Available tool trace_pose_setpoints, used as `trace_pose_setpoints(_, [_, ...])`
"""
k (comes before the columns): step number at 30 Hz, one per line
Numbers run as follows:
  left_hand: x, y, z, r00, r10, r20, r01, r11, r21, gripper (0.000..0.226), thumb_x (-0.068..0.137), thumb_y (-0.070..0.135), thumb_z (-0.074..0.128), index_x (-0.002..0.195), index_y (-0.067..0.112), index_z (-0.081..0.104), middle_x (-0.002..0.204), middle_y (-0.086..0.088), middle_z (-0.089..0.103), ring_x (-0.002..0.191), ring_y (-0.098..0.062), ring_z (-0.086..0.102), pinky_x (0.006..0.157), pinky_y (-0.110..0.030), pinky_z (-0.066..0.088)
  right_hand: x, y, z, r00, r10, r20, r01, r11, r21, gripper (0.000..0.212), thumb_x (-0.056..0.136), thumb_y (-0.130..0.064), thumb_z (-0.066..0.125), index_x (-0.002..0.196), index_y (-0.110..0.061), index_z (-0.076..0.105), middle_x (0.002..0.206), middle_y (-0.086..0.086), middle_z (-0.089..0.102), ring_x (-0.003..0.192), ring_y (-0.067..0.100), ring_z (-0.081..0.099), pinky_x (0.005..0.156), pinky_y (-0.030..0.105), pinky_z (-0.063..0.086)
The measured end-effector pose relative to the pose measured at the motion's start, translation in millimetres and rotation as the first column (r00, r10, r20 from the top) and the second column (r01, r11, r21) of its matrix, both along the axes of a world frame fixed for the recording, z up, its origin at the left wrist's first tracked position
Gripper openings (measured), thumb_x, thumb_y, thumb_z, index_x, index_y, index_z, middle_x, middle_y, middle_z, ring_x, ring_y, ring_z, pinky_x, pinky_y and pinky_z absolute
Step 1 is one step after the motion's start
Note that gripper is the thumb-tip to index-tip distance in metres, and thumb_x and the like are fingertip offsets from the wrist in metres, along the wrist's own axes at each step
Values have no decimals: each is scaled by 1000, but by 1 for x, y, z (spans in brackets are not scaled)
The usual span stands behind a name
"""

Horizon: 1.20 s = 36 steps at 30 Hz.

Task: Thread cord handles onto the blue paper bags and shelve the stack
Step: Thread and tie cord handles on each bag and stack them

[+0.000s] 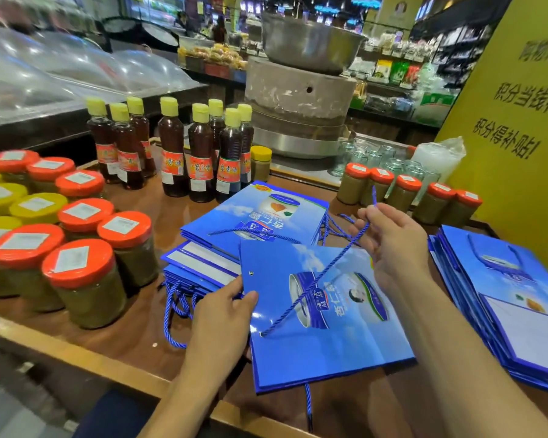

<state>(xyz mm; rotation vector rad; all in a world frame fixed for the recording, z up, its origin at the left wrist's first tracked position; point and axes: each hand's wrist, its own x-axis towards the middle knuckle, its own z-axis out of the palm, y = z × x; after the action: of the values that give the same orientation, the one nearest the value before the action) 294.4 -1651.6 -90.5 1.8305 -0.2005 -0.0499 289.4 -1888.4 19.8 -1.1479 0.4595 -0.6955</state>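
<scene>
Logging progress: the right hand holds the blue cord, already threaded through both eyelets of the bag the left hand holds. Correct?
Not quite. In the head view the cord from the right hand enters only one eyelet; the other eyelet is empty. The left hand holds the bag.

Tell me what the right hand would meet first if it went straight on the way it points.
Likely the bag stack ahead-left of the right hand; if it rides higher, the bottles behind. Depth is unclear.

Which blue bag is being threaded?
The single bag nearest the camera, outside the centre stack and right stack: left hand grips its edge, right hand pinches the cord from its hole.
</scene>
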Motion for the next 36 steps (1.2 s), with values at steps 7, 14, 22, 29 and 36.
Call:
trace_pose_setpoints(7, [-6,1,4,996,76,37,-80,990,113,41,98,36,66,134,40,49,64,15,71,74,-4,68,74,-38,55,16,8,-28,992,110,-63,-124,939,-320,6,99,-2,65,102,-3,69,84,12,76,64,20,68,61,32,60])
trace_pose_setpoints(14, [-9,-5,25,977,77,198,-175,822,543,34,90,69,56,105,40,48,79,11,67,89,-14,66,72,-36,51,14,44,-73,924,340,-178,-383,835,-395,7,97,-2,68,103,-4,69,86,15,77,77,30,76,63,38,63])
trace_pose_setpoints(22, [6,-12,44,988,49,150,-126,816,564,33,86,56,69,94,33,46,88,13,65,92,-15,64,80,-39,53,11,56,-92,910,355,-216,-416,785,-459,8,91,-1,74,87,-8,71,79,10,75,74,22,71,67,28,53])
trace_pose_setpoints(29, [-6,-15,14,986,151,77,-166,949,269,24,82,45,80,79,37,57,84,37,62,77,1,61,64,-25,46,5,54,-93,911,355,-209,-412,780,-471,20,91,0,74,98,-18,80,83,7,77,76,22,73,69,27,55])
trace_pose_setpoints(36, [-4,-22,5,949,215,230,-274,925,264,26,75,46,80,81,38,56,76,24,62,56,-1,54,58,-28,45,2,53,-89,903,364,-227,-428,734,-527,15,89,-1,77,87,-16,79,79,6,77,78,21,74,72,28,56])
